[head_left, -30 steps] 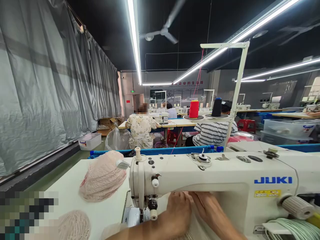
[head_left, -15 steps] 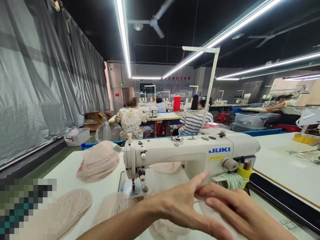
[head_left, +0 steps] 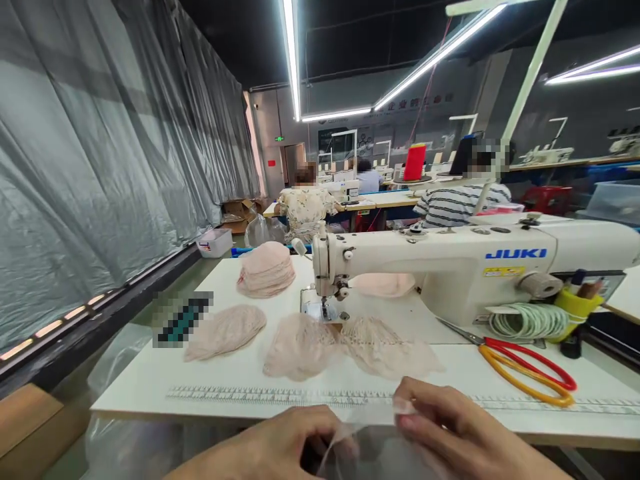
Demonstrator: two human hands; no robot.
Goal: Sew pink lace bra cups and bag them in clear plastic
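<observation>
At the table's front edge, my right hand (head_left: 450, 427) pinches the edge of a sheer pale fabric piece (head_left: 375, 453) between thumb and fingers. My left hand (head_left: 295, 440) is curled round the same fabric's other side; its fingertips are partly hidden. Beyond my hands stands a white JUKI sewing machine (head_left: 440, 257). Two thin beige fabric pieces, one on the left (head_left: 297, 350) and one on the right (head_left: 385, 347), lie in front of its needle area. Scissors (head_left: 525, 370) with red and yellow handles rest to the right, near a coil of pale green cord (head_left: 527, 321).
A printed ruler strip (head_left: 270, 397) runs along the table front. Fabric stacks, one nearer (head_left: 227, 330) and one farther (head_left: 267, 270), lie left of the machine. A yellow holder (head_left: 575, 310) stands at right. A cardboard box (head_left: 30, 427) is at lower left. People sit at machines ahead.
My hands have come down from in front of the machine to the table edge and now hold the sheer fabric. The view has tilted down and turned left, bringing the scissors and ruler strip into sight.
</observation>
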